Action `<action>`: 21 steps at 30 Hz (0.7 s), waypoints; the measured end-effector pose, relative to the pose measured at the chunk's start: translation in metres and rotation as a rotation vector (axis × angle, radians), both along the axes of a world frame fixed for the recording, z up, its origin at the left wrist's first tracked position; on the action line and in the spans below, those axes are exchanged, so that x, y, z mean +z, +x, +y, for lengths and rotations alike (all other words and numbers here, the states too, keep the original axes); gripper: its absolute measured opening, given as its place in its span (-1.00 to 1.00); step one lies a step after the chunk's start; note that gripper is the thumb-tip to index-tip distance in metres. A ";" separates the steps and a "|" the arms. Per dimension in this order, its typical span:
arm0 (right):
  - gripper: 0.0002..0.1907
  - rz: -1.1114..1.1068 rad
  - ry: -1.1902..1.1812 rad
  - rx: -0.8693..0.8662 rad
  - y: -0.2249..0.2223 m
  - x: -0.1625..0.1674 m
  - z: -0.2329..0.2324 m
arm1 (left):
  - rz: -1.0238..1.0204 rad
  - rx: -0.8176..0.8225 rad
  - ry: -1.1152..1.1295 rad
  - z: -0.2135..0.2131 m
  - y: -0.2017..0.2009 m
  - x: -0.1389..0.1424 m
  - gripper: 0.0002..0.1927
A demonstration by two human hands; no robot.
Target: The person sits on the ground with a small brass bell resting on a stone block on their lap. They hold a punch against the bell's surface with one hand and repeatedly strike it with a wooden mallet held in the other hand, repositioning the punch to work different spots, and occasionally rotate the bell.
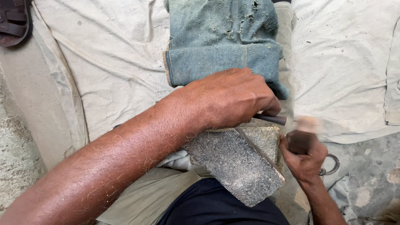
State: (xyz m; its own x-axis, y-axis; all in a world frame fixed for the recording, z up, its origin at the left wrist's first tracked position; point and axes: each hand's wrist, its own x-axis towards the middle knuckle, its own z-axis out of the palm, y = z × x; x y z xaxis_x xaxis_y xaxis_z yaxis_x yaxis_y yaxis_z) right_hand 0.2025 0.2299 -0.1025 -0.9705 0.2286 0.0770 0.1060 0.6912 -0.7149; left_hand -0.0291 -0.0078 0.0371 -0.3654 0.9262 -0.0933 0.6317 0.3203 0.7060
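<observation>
Grey, speckled stone meets my eye first: a rough-grained rectangular stone block (237,162) lies tilted across the lap, its near corner jutting over dark navy cloth and its far end tucked under the left hand (233,102). I see a straight groove or ridge running along the block's upper face, with gritty dust on the slab side. That left hand is curled tight around a dark slim metal chisel (273,119), of which only a short stub shows past the knuckles; where its tip meets the stone is hidden. The right hand (306,160), just beside the block's right edge, is closed round the dark handle of a hammer (302,133), whose pale head is smeared by motion blur, so I cannot make out its shape. Beyond the hands a worn, dusty blue denim cloth (223,46) with a frayed folded hem is draped over a knee in khaki fabric. Everything rests on a creased off-white canvas sheet (108,62) spread over bare concrete. A brown sandal (14,21) is cut off at the sheet's top-left corner, and a small metal ring (331,164) lies partly behind the right wrist. Open canvas stretches left and right of the knee.
</observation>
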 end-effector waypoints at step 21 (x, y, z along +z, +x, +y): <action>-0.77 -0.253 -0.097 0.088 -0.032 0.044 0.022 | 0.026 0.176 0.073 -0.024 0.006 0.002 -0.70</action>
State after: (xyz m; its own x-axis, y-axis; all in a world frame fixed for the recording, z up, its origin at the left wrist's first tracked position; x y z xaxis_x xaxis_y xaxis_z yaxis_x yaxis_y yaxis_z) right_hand 0.1710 0.2518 -0.0590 -0.9724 0.1374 -0.1884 0.2325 0.6350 -0.7367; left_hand -0.0231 -0.0321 0.0396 -0.5233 0.8520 -0.0164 0.5888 0.3755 0.7157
